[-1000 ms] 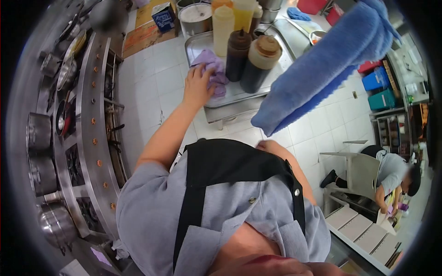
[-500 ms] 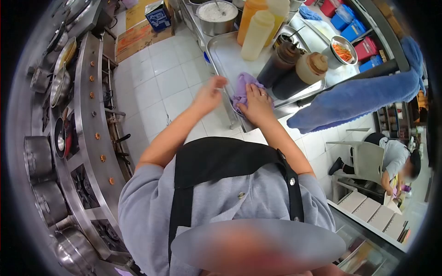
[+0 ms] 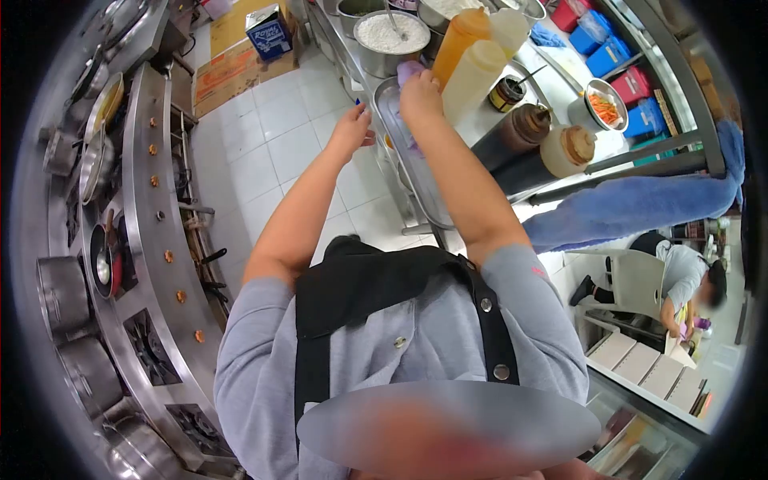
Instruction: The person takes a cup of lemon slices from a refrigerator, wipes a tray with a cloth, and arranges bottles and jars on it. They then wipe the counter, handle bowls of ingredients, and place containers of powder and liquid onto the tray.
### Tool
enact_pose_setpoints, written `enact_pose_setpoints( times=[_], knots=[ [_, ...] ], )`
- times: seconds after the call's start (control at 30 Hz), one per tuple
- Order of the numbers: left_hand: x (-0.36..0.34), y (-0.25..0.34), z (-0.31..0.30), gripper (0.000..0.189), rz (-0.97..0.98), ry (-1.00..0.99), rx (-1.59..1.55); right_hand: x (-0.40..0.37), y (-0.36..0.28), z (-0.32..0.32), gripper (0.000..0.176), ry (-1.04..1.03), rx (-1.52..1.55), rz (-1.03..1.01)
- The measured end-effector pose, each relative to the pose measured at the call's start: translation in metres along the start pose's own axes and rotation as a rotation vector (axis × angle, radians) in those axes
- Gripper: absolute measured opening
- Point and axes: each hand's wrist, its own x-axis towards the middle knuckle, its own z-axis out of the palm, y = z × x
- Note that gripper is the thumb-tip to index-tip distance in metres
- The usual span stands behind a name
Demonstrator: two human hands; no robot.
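My right hand (image 3: 421,98) presses a purple cloth (image 3: 410,71) at the far end of a metal tray (image 3: 428,186), close to a steel bowl of white powder (image 3: 392,34). Just right of it stand an orange squeeze bottle (image 3: 462,42) and a pale yellow bottle (image 3: 478,72). My left hand (image 3: 350,134) hovers off the counter's left edge, over the floor, fingers apart. Two bottles of dark sauce (image 3: 512,132) lean beside my right forearm, with a small dark jar (image 3: 507,94) behind them.
A blue towel (image 3: 632,210) hangs on a rail at the right. Carrot strips fill a steel container (image 3: 600,106). The stove (image 3: 164,264) with pots runs along the left. A blue tin (image 3: 269,34) stands on cardboard. Another person (image 3: 682,276) bends forward near a chair at the right.
My right hand and the purple cloth have moved forward along the tray, away from my body. My left hand has shifted slightly left. The sauce bottles now stand beyond the tray's right side.
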Motion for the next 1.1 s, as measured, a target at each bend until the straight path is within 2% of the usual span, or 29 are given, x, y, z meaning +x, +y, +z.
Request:
enact_pose_setpoints(
  times=[0.1, 0.17, 0.23, 0.37, 0.47, 0.6, 0.77, 0.87, 0.93, 1.0, 1.1],
  knots=[
    [0.046, -0.007, 0.0, 0.047, -0.123, -0.243, -0.098, 0.0, -0.004, 0.032, 0.033, -0.047, -0.152, 0.028],
    [0.053, -0.01, 0.001, 0.049, -0.084, -0.227, -0.069, 0.004, -0.006, 0.039, 0.034, -0.123, -0.163, 0.057],
    [0.055, -0.006, 0.0, 0.052, -0.093, -0.244, -0.12, -0.002, -0.013, 0.008, 0.035, -0.272, -0.092, 0.07],
    [0.065, -0.006, -0.01, 0.051, -0.173, -0.458, -0.283, -0.013, -0.008, 0.036, 0.027, -0.092, 0.147, -0.038],
    [0.073, -0.003, -0.015, 0.05, -0.276, -0.543, -0.308, -0.016, -0.02, 0.01, 0.027, -0.284, 0.117, 0.034],
    [0.069, 0.002, -0.014, 0.049, -0.216, -0.512, -0.26, -0.044, -0.013, -0.005, 0.023, -0.354, 0.037, 0.058],
    [0.077, 0.005, -0.013, 0.049, -0.158, -0.502, -0.11, -0.125, 0.009, -0.052, 0.019, -0.405, -0.04, 0.069],
    [0.075, 0.006, -0.016, 0.05, -0.139, -0.519, -0.073, -0.144, -0.011, -0.136, 0.021, -0.775, -0.27, 0.142],
    [0.075, 0.008, -0.015, 0.05, -0.121, -0.493, -0.051, -0.176, 0.016, -0.144, 0.017, -0.771, -0.377, 0.126],
    [0.084, 0.007, -0.015, 0.053, -0.124, -0.496, -0.007, -0.178, 0.017, -0.183, 0.009, -1.213, -0.655, 0.22],
    [0.08, 0.01, -0.018, 0.054, -0.149, -0.506, 0.044, -0.162, 0.0, -0.221, 0.012, -1.019, -0.479, 0.343]
  ],
)
